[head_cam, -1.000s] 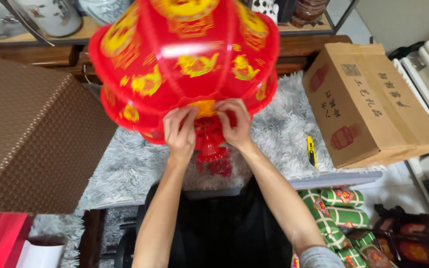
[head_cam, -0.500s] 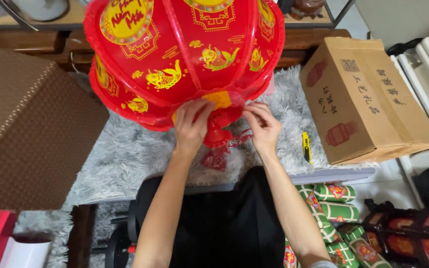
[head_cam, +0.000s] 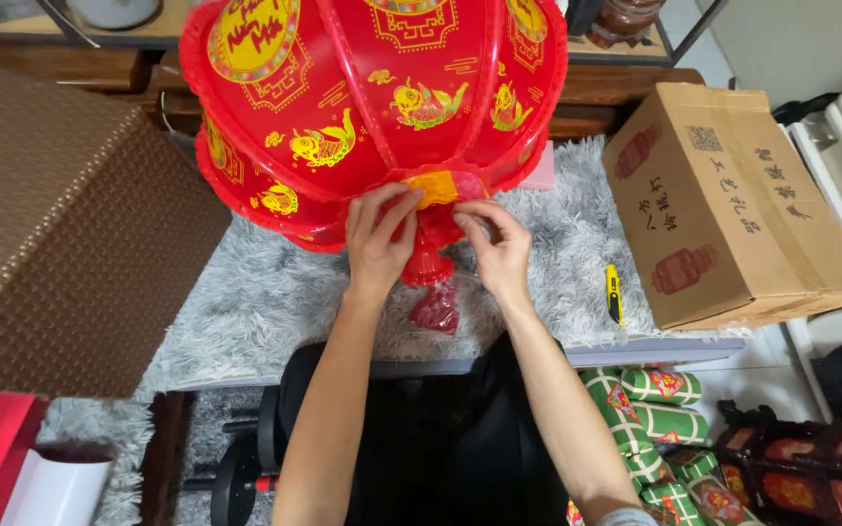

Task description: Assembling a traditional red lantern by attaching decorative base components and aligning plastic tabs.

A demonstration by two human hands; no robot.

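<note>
Left hand and right hand meet at the underside of a large red lantern, the fingers of both pinching the yellow collar at its base — left from one side, right from the other. Below the collar a red tassel hangs between the 2 wrists, its lower end lying on the shaggy grey rug that covers the table. The lantern itself is held above the table's far half, its panels printed with yellow fish and ornament. To the right, a small yellow utility knife lies on the rug, just beside a closed cardboard box. To the left stands a brown woven-textured box. Lower right, beneath the table edge — green wrapped bundles on the floor.
</note>
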